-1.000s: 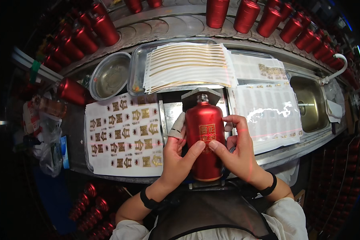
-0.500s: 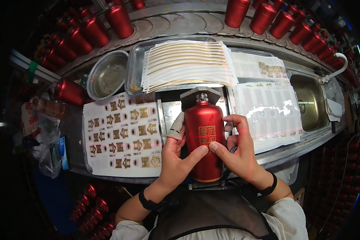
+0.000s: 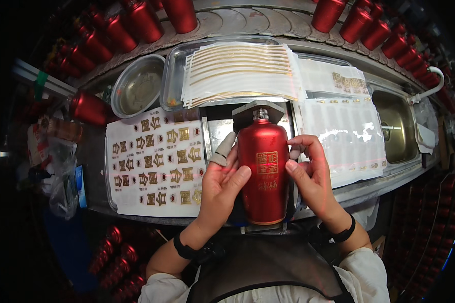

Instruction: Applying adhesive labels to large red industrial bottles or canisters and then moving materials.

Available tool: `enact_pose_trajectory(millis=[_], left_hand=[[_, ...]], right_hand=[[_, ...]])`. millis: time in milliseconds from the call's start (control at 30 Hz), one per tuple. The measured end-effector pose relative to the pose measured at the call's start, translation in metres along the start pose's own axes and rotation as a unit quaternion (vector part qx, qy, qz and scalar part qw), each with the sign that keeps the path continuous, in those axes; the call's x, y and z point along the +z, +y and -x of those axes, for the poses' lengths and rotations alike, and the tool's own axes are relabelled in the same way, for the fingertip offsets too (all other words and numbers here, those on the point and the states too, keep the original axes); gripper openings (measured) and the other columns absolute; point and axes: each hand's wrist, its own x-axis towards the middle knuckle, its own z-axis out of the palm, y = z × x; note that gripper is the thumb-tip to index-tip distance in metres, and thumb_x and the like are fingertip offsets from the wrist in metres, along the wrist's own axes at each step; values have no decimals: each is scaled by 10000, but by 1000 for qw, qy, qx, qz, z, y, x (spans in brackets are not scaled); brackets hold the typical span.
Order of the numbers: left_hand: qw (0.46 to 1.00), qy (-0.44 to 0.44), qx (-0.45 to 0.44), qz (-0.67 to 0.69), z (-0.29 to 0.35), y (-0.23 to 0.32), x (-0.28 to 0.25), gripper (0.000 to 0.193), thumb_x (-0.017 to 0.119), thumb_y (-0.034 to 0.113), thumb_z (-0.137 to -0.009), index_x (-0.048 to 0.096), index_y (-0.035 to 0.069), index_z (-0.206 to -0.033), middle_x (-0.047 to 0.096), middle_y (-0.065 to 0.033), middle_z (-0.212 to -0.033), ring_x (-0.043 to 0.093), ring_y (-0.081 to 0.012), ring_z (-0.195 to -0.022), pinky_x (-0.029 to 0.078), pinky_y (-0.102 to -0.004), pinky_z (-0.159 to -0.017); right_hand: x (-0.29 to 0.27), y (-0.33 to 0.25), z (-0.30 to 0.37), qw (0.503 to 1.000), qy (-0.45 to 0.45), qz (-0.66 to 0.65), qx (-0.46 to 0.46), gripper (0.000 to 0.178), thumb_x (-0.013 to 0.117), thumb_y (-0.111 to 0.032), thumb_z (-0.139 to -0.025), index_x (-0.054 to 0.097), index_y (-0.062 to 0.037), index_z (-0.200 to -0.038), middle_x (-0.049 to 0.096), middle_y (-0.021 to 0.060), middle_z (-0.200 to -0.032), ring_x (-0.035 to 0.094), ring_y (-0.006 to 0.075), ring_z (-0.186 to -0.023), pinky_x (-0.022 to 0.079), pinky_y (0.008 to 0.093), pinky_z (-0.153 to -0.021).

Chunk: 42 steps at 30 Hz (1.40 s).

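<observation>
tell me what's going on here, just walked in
A person has a red bottle between both hands, the left hand at its left side and the right hand at its right. The bottle's neck points away from the person, and gold lettering shows on its upward face. A sheet of gold decals lies to the left, and white sheets lie to the right.
</observation>
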Motion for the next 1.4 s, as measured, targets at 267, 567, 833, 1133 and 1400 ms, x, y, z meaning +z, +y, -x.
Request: enact_pose_trajectory(millis=[267,567,833,1133,1400], left_hand=[[998,4,-1,-70,5,0,6,728,653,93,-913,229,-60,-1485,362,-193,-1495,375,-244,-1379,292,-367,-1138],[993,7,34,-113,5,-6,4,792,696,92,-880,212,-73,-1484,366,-209,-1483,391,-248,-1365,298,-374,-1134],[995,22,28,-97,3,-3,13,761,668,66,-893,208,-76,-1482,387,-208,-1465,426,-237,-1334,344,-362,-1111],[994,16,26,-102,-1,-2,13,752,664,69,-895,214,-76,-1480,400,-205,-1455,443,-233,-1318,355,-360,-1103],[986,-15,55,-156,14,-3,2,790,691,82,-876,211,-61,-1486,365,-203,-1482,394,-254,-1363,300,-381,-1136]], right_hand=[[3,0,2,997,21,71,14,465,720,-170,-854,466,-57,-1228,446,47,-1043,444,1,-653,391,159,-591],[6,-1,3,987,37,152,-28,568,800,-173,-757,474,-54,-1207,466,72,-1050,484,120,-892,426,221,-585],[11,2,4,987,53,151,-8,552,794,-196,-766,466,-67,-1190,491,88,-1078,501,171,-950,455,283,-693],[9,5,-1,982,60,169,-51,516,791,-192,-777,487,-50,-1170,520,69,-1010,522,140,-861,440,247,-651],[-54,14,-26,934,137,-311,112,244,597,-170,-908,555,-18,-1094,609,61,-900,609,120,-677,506,230,-637]])
